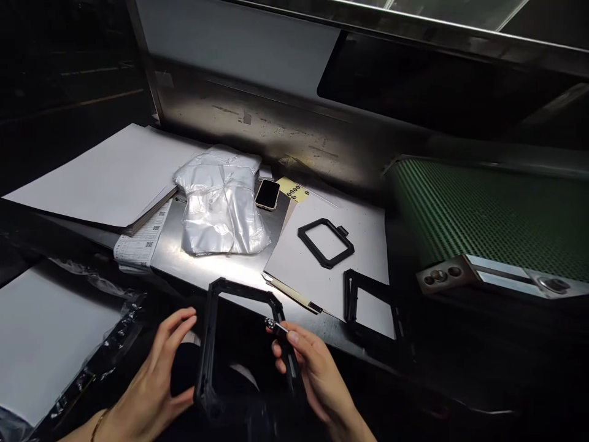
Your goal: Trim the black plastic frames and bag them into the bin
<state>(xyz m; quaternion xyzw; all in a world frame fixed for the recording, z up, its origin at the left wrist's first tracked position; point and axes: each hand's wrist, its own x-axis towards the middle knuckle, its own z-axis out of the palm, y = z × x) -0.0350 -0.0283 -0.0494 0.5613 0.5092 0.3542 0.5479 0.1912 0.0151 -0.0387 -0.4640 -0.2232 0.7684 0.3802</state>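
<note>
Head view: at six o'clock, the left hand (159, 374) cups the left bar of a black frame (216, 344), fingers loosely curled, while the right hand (315, 371) pinches a small metal pin (275, 325) against the frame's right bar. At eleven o'clock a bundle of clear plastic bags (221, 209) lies on the steel table (216, 267); what they contain I cannot tell. A phone (267, 194) sits beside them, and a green conveyor (488, 215) runs at two o'clock.

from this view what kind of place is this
Probably a factory packing or assembly station: a green conveyor belt beside a steel workbench, black plastic frames and bundled clear plastic bags.
</note>
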